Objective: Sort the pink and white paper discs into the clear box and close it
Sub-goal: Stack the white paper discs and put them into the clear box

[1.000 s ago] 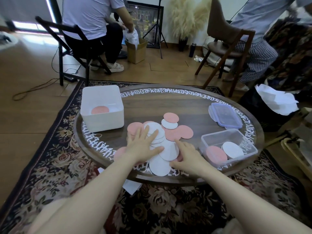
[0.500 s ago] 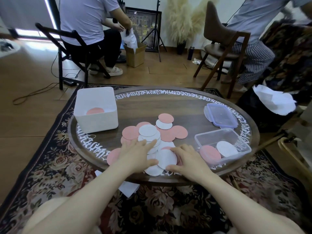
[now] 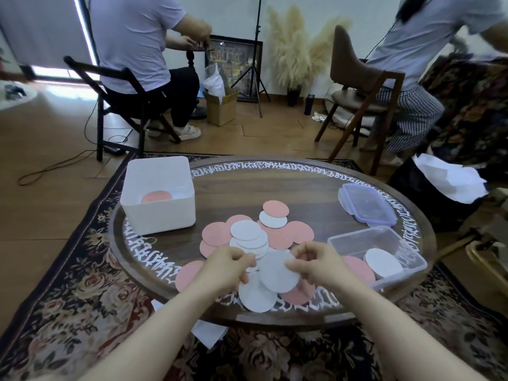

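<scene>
Both hands, the left hand (image 3: 229, 266) and right hand (image 3: 313, 264), pinch round white paper discs (image 3: 277, 272) at the desk's (image 3: 275, 185) near edge, beside the clear plastic box (image 3: 378, 255). Overhanging discs could slide off if nudged.

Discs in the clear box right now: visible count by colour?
pink disc: 1
white disc: 1
Total visible in the clear box: 2
</scene>
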Available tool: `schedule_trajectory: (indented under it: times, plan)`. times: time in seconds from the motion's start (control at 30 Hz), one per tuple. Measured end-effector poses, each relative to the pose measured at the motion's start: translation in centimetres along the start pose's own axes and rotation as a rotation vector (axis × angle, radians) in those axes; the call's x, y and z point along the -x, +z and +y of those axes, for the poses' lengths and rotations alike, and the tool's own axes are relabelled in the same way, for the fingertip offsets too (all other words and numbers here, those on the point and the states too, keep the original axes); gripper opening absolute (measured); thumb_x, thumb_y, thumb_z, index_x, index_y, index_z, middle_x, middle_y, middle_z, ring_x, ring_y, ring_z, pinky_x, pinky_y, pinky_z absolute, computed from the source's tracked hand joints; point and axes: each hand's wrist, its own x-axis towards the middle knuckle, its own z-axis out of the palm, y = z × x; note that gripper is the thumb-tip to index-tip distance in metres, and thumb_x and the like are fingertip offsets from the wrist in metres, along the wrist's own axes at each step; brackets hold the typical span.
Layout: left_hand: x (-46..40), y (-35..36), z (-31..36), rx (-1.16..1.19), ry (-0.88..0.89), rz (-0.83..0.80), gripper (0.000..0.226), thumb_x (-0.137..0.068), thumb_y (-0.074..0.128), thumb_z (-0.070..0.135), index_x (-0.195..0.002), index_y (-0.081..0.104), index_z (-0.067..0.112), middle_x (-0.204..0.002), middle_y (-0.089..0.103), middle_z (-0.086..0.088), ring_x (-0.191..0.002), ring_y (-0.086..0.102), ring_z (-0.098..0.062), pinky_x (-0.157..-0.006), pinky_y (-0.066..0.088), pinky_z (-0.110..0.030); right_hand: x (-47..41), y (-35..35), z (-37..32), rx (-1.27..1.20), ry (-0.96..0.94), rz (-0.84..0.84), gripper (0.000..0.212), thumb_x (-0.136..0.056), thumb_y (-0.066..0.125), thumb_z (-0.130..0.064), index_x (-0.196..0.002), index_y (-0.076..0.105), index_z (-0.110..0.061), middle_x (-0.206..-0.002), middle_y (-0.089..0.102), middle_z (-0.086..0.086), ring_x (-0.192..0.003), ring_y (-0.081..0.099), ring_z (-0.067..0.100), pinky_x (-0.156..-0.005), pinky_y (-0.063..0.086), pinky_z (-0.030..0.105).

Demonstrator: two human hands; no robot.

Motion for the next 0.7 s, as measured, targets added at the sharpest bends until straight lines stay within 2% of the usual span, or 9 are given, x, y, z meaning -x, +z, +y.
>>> schedule_trajectory:
  times: [0.1, 0.17, 0.27, 0.37, 0.43, 0.5, 0.57, 0.63, 0.7]
  plan:
    - [1.0, -0.1, 0.6, 0.088, -0.037, -0.097, 0.035, -0.089, 0.062, 0.04, -0.077, 0.061, 0.006, -0.049, 0.054, 0.005, -0.032, 0.038, -0.006, -0.035, 0.025, -0.014, 0.1, 0.4, -0.6, -0.124, 0.032, -0.07, 0.007, -0.085, 0.066, -0.001, -0.078, 0.064, -0.004, -0.054, 0.054, 0.006, -0.037, 0.047, 0.014, -0.038, 0.038, 0.02]
    - [1.2, 0.1, 0.8, 0.138, -0.031, -0.11, 0.022, -0.084, 0.07, 0.029, -0.075, 0.062, 0.01, -0.043, 0.046, 0.007, -0.032, 0.034, -0.004, -0.036, 0.024, -0.015, 0.3, 0.9, -0.6, -0.191, 0.031, -0.112, 0.007, -0.086, 0.064, -0.002, -0.079, 0.064, -0.002, -0.057, 0.054, 0.01, -0.039, 0.045, 0.017, -0.039, 0.039, 0.021]
    - [1.4, 0.3, 0.7, 0.196, -0.058, -0.077, 0.012, -0.082, 0.072, 0.021, -0.084, 0.069, 0.009, -0.049, 0.042, 0.0, -0.033, 0.033, -0.005, -0.037, 0.024, -0.015, 0.6, 1.5, -0.8, -0.247, -0.012, -0.152, 0.003, -0.087, 0.063, -0.001, -0.084, 0.064, 0.0, -0.064, 0.055, 0.014, -0.044, 0.043, 0.018, -0.042, 0.038, 0.022]
    - [1.1, 0.1, 0.5, 0.178, -0.121, -0.02, 0.037, -0.09, 0.058, 0.043, -0.074, 0.062, 0.01, -0.058, 0.051, -0.002, -0.032, 0.039, -0.007, -0.038, 0.027, -0.018, 0.9, 1.8, -1.0, -0.275, -0.116, -0.109, 0.011, -0.084, 0.062, 0.007, -0.09, 0.065, -0.002, -0.067, 0.063, 0.007, -0.054, 0.053, 0.017, -0.046, 0.043, 0.023]
    - [0.9, -0.1, 0.4, 0.257, -0.208, -0.079, 0.062, -0.089, 0.042, 0.063, -0.084, 0.067, 0.007, -0.071, 0.06, -0.007, -0.041, 0.051, -0.013, -0.039, 0.032, -0.02, 0.9, 1.9, -1.0, -0.255, -0.206, -0.041, 0.017, -0.081, 0.062, 0.01, -0.082, 0.065, -0.007, -0.069, 0.065, 0.006, -0.062, 0.057, 0.019, -0.054, 0.048, 0.024]
    - [0.7, -0.4, 0.1, 0.452, -0.268, -0.214, 0.078, -0.086, 0.033, 0.071, -0.099, 0.069, 0.002, -0.081, 0.067, -0.013, -0.052, 0.06, -0.021, -0.039, 0.039, -0.022, 0.8, 1.9, -0.9, -0.234, -0.26, -0.01, 0.024, -0.08, 0.06, 0.013, -0.074, 0.065, -0.01, -0.074, 0.066, 0.008, -0.066, 0.06, 0.018, -0.063, 0.051, 0.026]
    - [1.1, -0.4, 0.0, 0.58, -0.227, -0.287, 0.063, -0.09, 0.045, 0.057, -0.109, 0.066, 0.0, -0.087, 0.071, -0.016, -0.057, 0.066, -0.022, -0.039, 0.044, -0.023, 0.9, 2.0, -0.8, -0.216, -0.305, -0.014, 0.031, -0.079, 0.059, 0.014, -0.068, 0.066, -0.014, -0.079, 0.068, 0.007, -0.068, 0.061, 0.018, -0.068, 0.051, 0.027]
    - [1.3, -0.5, -0.2, 0.618, -0.153, -0.255, 0.037, -0.088, 0.063, 0.026, -0.115, 0.062, 0.001, -0.093, 0.073, -0.015, -0.066, 0.069, -0.021, -0.043, 0.049, -0.024, 1.0, 2.2, -0.7, -0.195, -0.353, -0.01, 0.034, -0.076, 0.061, 0.016, -0.063, 0.066, -0.015, -0.081, 0.068, 0.002, -0.071, 0.06, 0.016, -0.066, 0.05, 0.026]
    - [1.2, -0.6, -0.4, 0.637, -0.114, -0.216, 0.03, -0.083, 0.067, 0.008, -0.112, 0.062, 0.002, -0.097, 0.073, -0.017, -0.072, 0.07, -0.022, -0.047, 0.052, -0.023, 1.1, 2.3, -0.7, -0.171, -0.377, -0.005, 0.037, -0.076, 0.06, 0.017, -0.062, 0.067, -0.016, -0.079, 0.067, 0.0, -0.068, 0.057, 0.014, -0.063, 0.048, 0.025]
